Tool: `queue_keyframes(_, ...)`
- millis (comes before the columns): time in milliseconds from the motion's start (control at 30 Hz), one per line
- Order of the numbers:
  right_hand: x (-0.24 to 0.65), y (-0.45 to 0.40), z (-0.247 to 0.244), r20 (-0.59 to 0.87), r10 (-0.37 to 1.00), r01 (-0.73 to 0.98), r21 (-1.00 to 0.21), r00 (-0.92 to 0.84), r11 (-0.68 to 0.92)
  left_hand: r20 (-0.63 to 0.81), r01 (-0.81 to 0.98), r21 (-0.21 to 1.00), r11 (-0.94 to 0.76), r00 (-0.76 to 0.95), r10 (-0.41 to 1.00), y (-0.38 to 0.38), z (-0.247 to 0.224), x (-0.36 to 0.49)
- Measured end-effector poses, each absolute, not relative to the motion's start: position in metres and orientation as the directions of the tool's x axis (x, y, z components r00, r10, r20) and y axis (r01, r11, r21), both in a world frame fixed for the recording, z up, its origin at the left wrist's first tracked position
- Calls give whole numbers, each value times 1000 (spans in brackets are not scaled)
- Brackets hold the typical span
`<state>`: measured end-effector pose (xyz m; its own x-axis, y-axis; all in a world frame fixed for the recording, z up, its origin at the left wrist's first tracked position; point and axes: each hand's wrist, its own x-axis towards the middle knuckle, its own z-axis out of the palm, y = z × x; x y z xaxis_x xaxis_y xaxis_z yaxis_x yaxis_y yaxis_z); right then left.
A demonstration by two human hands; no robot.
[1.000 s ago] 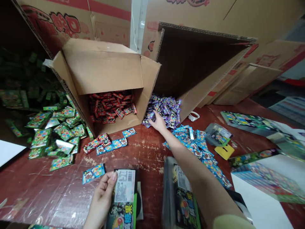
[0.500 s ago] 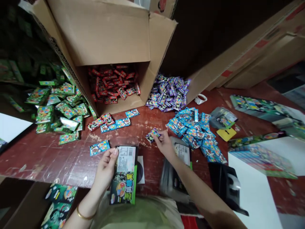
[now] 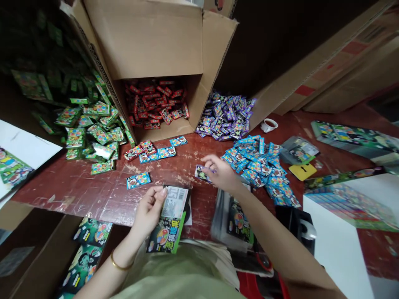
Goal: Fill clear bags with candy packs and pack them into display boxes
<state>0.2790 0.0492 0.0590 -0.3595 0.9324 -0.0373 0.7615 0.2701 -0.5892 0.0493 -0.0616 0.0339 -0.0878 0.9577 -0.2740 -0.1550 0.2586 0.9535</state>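
My left hand (image 3: pixel 151 209) pinches the upper left edge of a printed candy bag (image 3: pixel 168 222), black and green with a white label. In my right hand (image 3: pixel 220 172) is a small purple candy packet (image 3: pixel 202 172), held by its right end above the table. Beneath my right forearm lies a stack of clear printed bags (image 3: pixel 233 220). A single blue packet (image 3: pixel 138 180) rests on the table beyond my left hand. Farther back are two blue packets (image 3: pixel 166 152), another blue packet (image 3: pixel 178 141) and red packets (image 3: pixel 140 150).
Cardboard compartments hold green packets (image 3: pixel 101 133), red packets (image 3: pixel 156 101) and purple packets (image 3: pixel 226 114). Loose blue packets (image 3: pixel 258 162) are heaped right of my right hand. Farther right are a white cup (image 3: pixel 268 125), a yellow card (image 3: pixel 302 171), a black tape dispenser (image 3: pixel 296 224) and printed boxes (image 3: pixel 352 135).
The view has shifted, so the scene sits further right and mostly higher. My right hand still holds the purple packet, its fingers now turned differently. The left hand keeps its grip on the bag.
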Motion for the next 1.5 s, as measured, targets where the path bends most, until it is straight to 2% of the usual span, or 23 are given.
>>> queue_keyframes(67,267,42,68,99,926,415,-873,-364,256,-256,-126,961,247,-60,965,-65,34,51)
queue_keyframes(100,261,38,71,160,918,249,-933,-364,261,-245,-119,964,239,-45,968,-66,34,52)
queue_keyframes(167,250,31,74,239,889,116,-945,-391,306,-232,-108,967,229,-20,972,-69,33,53)
queue_keyframes(300,249,30,72,234,818,195,-903,-525,384,-236,-96,968,231,-34,971,-71,32,51)
queue_keyframes(467,251,33,80,252,870,111,-939,-424,327,-230,-74,971,229,-11,973,-68,32,49)
queue_keyframes(667,244,36,98,161,661,265,-827,-733,496,-218,-66,974,218,12,976,-68,34,58)
queue_keyframes(767,242,37,93,78,617,287,-834,-783,470,-270,-127,956,264,-30,962,-67,34,59)
queue_keyframes(867,239,38,78,-39,715,340,-897,-698,282,-311,-206,931,301,-14,950,-69,31,58)
queue_keyframes(933,238,39,66,-106,773,340,-929,-625,147,-310,-193,929,315,53,949,-73,27,55)
queue_keyframes(1000,237,39,57,-104,804,304,-948,-585,98,-321,-147,931,333,99,942,-76,24,52)
queue_keyframes(1100,237,34,49,-10,799,237,-957,-602,166,-302,-118,943,310,77,950,-77,22,48)
queue_keyframes(1333,235,38,45,128,735,154,-940,-666,304,-357,-329,887,323,-47,933,-66,14,40)
queue_keyframes(1400,228,71,42,138,797,230,-916,-588,329,-375,-364,871,330,-60,925,-61,8,37)
queue_keyframes(1500,201,150,36,126,948,421,-873,-293,246,-401,-400,858,321,-133,906,-55,0,38)
